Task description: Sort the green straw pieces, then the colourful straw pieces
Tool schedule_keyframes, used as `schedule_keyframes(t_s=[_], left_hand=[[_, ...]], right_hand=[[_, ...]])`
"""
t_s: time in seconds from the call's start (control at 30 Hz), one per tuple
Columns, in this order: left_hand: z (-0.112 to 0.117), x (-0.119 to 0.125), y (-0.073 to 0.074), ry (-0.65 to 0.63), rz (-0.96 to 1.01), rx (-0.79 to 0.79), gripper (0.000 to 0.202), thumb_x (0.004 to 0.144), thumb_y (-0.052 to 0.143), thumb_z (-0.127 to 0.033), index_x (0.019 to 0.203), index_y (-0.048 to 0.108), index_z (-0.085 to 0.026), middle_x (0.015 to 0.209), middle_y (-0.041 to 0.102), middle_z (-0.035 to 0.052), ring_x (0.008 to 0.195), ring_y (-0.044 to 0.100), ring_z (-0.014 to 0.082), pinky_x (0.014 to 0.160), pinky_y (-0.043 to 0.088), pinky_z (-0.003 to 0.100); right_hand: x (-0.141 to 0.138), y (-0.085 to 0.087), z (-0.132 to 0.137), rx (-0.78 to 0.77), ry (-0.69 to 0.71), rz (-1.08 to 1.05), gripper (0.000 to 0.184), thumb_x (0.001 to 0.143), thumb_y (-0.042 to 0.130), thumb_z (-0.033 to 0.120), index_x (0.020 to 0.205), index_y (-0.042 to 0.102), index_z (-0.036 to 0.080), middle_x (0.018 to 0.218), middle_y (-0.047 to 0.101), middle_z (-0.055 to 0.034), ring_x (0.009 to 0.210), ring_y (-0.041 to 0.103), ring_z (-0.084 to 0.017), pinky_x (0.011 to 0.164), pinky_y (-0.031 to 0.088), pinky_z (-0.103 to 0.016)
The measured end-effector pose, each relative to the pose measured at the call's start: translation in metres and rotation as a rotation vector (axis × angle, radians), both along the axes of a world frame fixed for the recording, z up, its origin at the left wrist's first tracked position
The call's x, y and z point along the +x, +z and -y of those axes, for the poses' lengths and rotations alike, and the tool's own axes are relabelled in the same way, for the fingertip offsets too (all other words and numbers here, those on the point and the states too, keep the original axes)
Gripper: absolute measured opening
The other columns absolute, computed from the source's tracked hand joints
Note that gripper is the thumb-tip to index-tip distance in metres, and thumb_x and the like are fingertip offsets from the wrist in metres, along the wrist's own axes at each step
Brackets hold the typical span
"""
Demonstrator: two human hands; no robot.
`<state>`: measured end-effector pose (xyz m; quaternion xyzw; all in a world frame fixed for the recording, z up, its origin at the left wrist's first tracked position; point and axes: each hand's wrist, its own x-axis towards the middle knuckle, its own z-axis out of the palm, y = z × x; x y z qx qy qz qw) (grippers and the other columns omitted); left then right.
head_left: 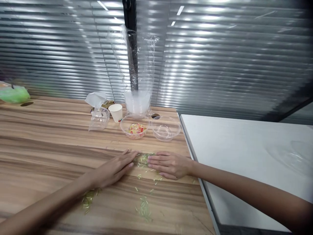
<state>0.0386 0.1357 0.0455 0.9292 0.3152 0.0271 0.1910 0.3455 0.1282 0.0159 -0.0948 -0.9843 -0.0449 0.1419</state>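
Note:
My left hand (118, 168) lies stretched out on the wooden table, its fingertips at the left side of a small heap of thin green-yellow pieces (142, 159). From the other side, my right hand (168, 164) rests flat with its fingers extended, touching the heap's right edge. More loose pieces (144, 209) are scattered on the wood in front of my hands, and another patch (88, 199) lies beside my left forearm. Beyond my hands stands a clear plastic bowl (136, 134) holding red, yellow and orange bits. Touching or very near it is a second clear bowl (166, 132).
Behind the bowls stand a paper cup (116, 112), a clear plastic container (99, 118) and a wrapped stack of clear bowls (137, 101). A green bag (14, 94) sits far left. On the right, a white table (227, 147) adjoins the wooden table (61, 130). Blinds rise behind.

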Motion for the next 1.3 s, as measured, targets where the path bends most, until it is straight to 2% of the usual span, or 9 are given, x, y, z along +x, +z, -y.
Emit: schedule_keyframes(t_s=[0.17, 0.43, 0.53, 0.67, 0.77, 0.83, 0.97, 1.1, 1.3], left_hand=[[0.005, -0.009, 0.002, 0.079, 0.057, -0.011, 0.052, 0.104, 0.028, -0.041, 0.152, 0.024, -0.023, 0.154, 0.032, 0.0032, 0.139, 0.036, 0.0199, 0.113, 0.034, 0.037], [0.032, -0.018, 0.001, -0.114, -0.043, 0.091, 0.055, 0.104, 0.036, -0.035, 0.154, 0.014, -0.03, 0.156, 0.023, 0.0, 0.142, 0.029, 0.0209, 0.116, 0.028, 0.037], [0.027, -0.025, -0.006, -0.126, -0.071, 0.173, 0.057, 0.104, 0.035, -0.035, 0.155, 0.009, -0.027, 0.156, 0.023, 0.0024, 0.142, 0.028, 0.021, 0.117, 0.026, 0.037], [0.006, -0.042, -0.018, -0.027, -0.104, 0.348, 0.062, 0.103, 0.031, -0.044, 0.155, 0.006, -0.02, 0.155, 0.024, 0.0108, 0.143, 0.027, 0.0272, 0.118, 0.022, 0.047], [0.002, -0.043, -0.017, 0.069, -0.078, 0.445, 0.066, 0.104, 0.024, -0.046, 0.154, -0.005, -0.016, 0.156, 0.019, 0.0152, 0.144, 0.02, 0.0315, 0.116, 0.022, 0.053], [0.008, -0.035, -0.012, 0.02, -0.076, 0.364, 0.065, 0.104, 0.026, -0.044, 0.154, -0.008, -0.018, 0.157, 0.018, 0.0128, 0.144, 0.022, 0.0293, 0.116, 0.023, 0.049], [0.021, -0.016, -0.004, -0.023, -0.002, 0.187, 0.057, 0.104, 0.028, -0.033, 0.155, 0.005, -0.022, 0.157, 0.025, 0.0082, 0.141, 0.031, 0.0236, 0.115, 0.03, 0.039], [0.013, -0.012, -0.008, -0.016, 0.11, 0.084, 0.052, 0.102, 0.027, -0.021, 0.153, 0.017, -0.022, 0.153, 0.036, 0.0086, 0.136, 0.042, 0.0202, 0.112, 0.036, 0.036], [0.007, -0.012, -0.006, -0.054, 0.113, -0.003, 0.048, 0.1, 0.029, -0.018, 0.147, 0.031, -0.022, 0.147, 0.045, 0.0067, 0.133, 0.045, 0.0188, 0.111, 0.038, 0.036]], right_hand=[[0.001, -0.002, 0.001, 0.01, -0.017, -0.003, 0.047, 0.1, 0.031, 0.025, 0.141, 0.043, 0.004, 0.147, 0.043, -0.0146, 0.144, 0.028, -0.018, 0.117, 0.03, -0.036], [0.0, -0.005, 0.001, 0.048, -0.023, -0.084, 0.044, 0.099, 0.036, 0.022, 0.137, 0.048, 0.005, 0.141, 0.052, -0.0155, 0.141, 0.035, -0.019, 0.114, 0.036, -0.037], [0.001, -0.004, 0.002, 0.082, -0.029, -0.097, 0.041, 0.099, 0.037, 0.023, 0.133, 0.053, 0.006, 0.139, 0.053, -0.0143, 0.138, 0.041, -0.02, 0.112, 0.038, -0.037], [0.002, -0.003, 0.002, 0.115, -0.035, -0.111, 0.038, 0.099, 0.041, 0.023, 0.128, 0.057, 0.005, 0.136, 0.057, -0.0139, 0.135, 0.045, -0.021, 0.11, 0.041, -0.036], [0.002, -0.002, 0.003, 0.136, -0.052, -0.117, 0.038, 0.098, 0.043, 0.023, 0.127, 0.058, 0.004, 0.134, 0.058, -0.0138, 0.132, 0.048, -0.022, 0.108, 0.043, -0.036], [0.002, -0.002, 0.003, 0.144, -0.065, -0.117, 0.038, 0.098, 0.042, 0.023, 0.128, 0.057, 0.005, 0.134, 0.058, -0.0131, 0.132, 0.048, -0.022, 0.108, 0.044, -0.036], [0.001, -0.002, 0.004, 0.142, -0.099, -0.117, 0.039, 0.099, 0.04, 0.024, 0.132, 0.055, 0.007, 0.134, 0.059, -0.0115, 0.133, 0.047, -0.02, 0.108, 0.044, -0.034], [0.0, -0.002, 0.005, 0.151, -0.111, -0.129, 0.038, 0.099, 0.041, 0.023, 0.129, 0.057, 0.005, 0.13, 0.062, -0.0122, 0.129, 0.051, -0.022, 0.106, 0.046, -0.035], [-0.001, -0.001, 0.005, 0.161, -0.107, -0.137, 0.037, 0.099, 0.041, 0.022, 0.126, 0.059, 0.005, 0.126, 0.065, -0.0128, 0.125, 0.055, -0.022, 0.104, 0.047, -0.034]])
